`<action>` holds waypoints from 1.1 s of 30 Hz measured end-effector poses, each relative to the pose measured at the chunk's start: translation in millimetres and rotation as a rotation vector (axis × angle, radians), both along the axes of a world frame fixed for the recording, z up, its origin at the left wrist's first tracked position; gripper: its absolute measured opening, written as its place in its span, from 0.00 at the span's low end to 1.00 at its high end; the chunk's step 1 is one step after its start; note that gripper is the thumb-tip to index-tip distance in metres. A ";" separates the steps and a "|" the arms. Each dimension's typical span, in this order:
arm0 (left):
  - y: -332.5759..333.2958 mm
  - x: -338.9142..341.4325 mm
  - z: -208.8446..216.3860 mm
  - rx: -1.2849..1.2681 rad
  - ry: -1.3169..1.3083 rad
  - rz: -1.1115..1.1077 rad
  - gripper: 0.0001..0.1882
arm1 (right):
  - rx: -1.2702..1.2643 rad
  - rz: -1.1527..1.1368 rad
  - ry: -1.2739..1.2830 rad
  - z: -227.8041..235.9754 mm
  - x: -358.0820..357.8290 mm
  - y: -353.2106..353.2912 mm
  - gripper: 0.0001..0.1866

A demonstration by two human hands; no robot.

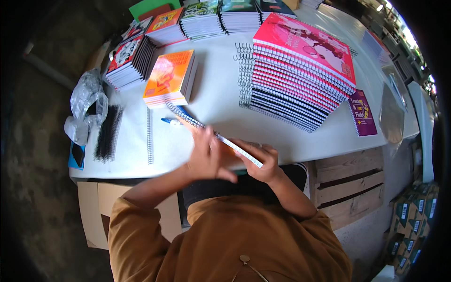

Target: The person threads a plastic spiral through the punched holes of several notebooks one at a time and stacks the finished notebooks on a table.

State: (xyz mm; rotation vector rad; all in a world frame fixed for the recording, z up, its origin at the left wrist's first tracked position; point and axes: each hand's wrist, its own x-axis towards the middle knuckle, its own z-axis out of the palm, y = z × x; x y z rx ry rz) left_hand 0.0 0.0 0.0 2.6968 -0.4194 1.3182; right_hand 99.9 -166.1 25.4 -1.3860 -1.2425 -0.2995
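My right hand (261, 162) grips a thin booklet (242, 152) near the table's front edge, its white page edge facing up. A dark spiral binding coil (185, 115) runs along the booklet's far-left end and sticks out well past it toward the orange stack. My left hand (206, 152) lies against the coil where it meets the booklet. Its thumb points away from the other fingers, which are slightly blurred. The booklet's cover is mostly hidden by my hands. Beyond the coil sits a stack of orange booklets (169, 75).
A tall stack of pink spiral notebooks (305, 51) stands at right, beside a purple booklet (363, 113). Loose black coils (108, 134) and a plastic bag (87, 105) lie at left. One coil (150, 136) and a blue-white pen (171, 121) are nearer. More notebook stacks (202, 21) line the back.
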 end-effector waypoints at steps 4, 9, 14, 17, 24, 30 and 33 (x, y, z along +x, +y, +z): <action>3.3 9.0 52.4 0.084 -0.219 0.259 0.61 | -0.144 0.055 0.090 -9.2 -19.6 -20.9 0.23; -4.2 5.2 -11.9 0.014 0.134 -0.155 0.62 | -0.031 -0.003 0.056 4.4 1.4 0.1 0.23; -10.6 36.0 72.0 0.552 -0.572 0.098 0.59 | -0.057 0.050 -0.048 -6.7 -5.2 -6.2 0.24; -22.5 10.8 20.2 -0.051 0.047 -0.091 0.52 | -0.054 -0.001 0.066 3.2 -7.0 -5.3 0.18; -24.7 35.5 54.4 0.338 -0.252 0.100 0.51 | -0.051 0.058 0.062 -9.5 -7.7 -1.6 0.26; -23.5 21.1 22.4 0.442 -0.232 -0.052 0.49 | -0.027 0.014 0.117 4.4 2.5 -0.7 0.25; -24.0 35.1 36.5 0.316 -0.122 0.007 0.45 | -0.033 0.041 0.022 -3.7 -2.3 1.1 0.23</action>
